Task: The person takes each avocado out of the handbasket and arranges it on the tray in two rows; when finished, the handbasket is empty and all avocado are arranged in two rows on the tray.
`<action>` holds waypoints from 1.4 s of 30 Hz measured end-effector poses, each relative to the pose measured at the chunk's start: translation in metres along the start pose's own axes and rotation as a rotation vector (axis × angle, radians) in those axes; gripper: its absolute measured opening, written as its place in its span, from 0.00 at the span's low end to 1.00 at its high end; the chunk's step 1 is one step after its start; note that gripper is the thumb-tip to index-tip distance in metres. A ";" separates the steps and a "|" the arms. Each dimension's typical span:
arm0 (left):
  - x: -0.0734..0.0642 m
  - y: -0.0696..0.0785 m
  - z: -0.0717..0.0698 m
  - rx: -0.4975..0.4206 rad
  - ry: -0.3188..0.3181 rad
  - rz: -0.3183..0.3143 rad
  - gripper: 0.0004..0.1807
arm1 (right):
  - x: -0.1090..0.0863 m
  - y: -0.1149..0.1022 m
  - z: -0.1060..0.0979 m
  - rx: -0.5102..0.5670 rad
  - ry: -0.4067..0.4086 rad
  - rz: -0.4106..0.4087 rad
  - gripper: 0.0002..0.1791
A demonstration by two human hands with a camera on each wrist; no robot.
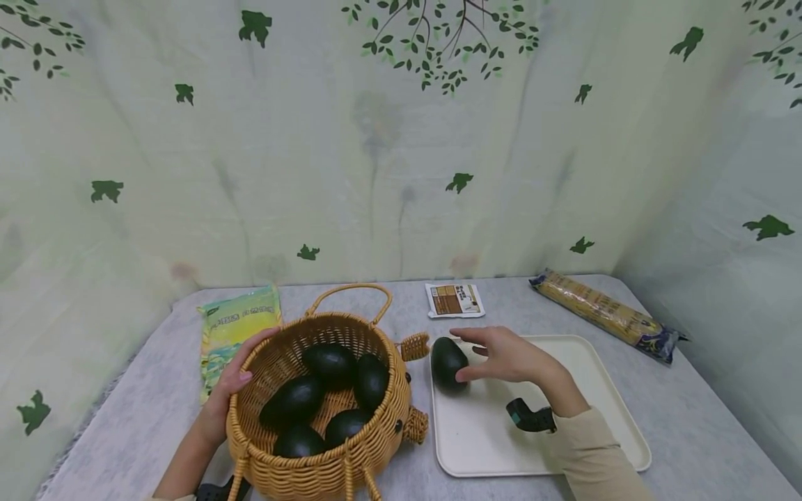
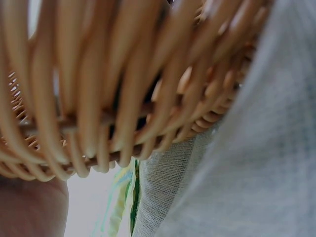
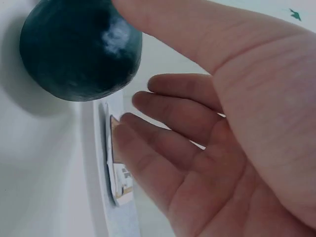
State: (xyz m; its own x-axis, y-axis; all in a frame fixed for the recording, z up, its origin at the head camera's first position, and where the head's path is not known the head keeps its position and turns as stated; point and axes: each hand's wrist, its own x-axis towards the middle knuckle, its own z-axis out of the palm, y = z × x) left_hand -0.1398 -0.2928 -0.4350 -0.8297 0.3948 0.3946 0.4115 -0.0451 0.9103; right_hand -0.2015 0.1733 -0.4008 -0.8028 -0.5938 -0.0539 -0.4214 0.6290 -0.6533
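Observation:
In the head view a wicker basket with an upright handle holds several dark green avocados. My left hand grips its left rim, the thumb lying along the edge. The left wrist view is mostly filled by the woven basket side. One more avocado lies at the left end of a white tray. Around it my right hand is spread, fingers past its top and thumb right at its near side. The right wrist view has a wide gap between fingers and avocado.
Behind the basket's left side lies a yellow-green bag. A small white-and-brown packet is at the back, beyond the tray. A long golden package lies at the back right. A leaf-patterned curtain hangs behind the table.

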 end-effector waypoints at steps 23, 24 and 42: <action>0.000 0.004 -0.001 0.017 -0.006 0.018 0.34 | -0.002 -0.053 -0.001 0.190 0.337 -0.190 0.29; 0.000 0.003 -0.001 0.018 -0.004 0.014 0.34 | -0.001 -0.056 -0.001 0.189 0.335 -0.193 0.29; 0.000 0.004 0.000 0.018 -0.004 0.031 0.34 | 0.023 -0.097 -0.002 0.162 0.250 -0.342 0.24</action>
State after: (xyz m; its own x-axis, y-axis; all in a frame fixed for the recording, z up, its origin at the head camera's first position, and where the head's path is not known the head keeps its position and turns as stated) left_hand -0.1382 -0.2934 -0.4314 -0.8150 0.3969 0.4221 0.4436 -0.0412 0.8953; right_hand -0.1800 0.0997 -0.3370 -0.7144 -0.6018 0.3570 -0.6248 0.3190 -0.7126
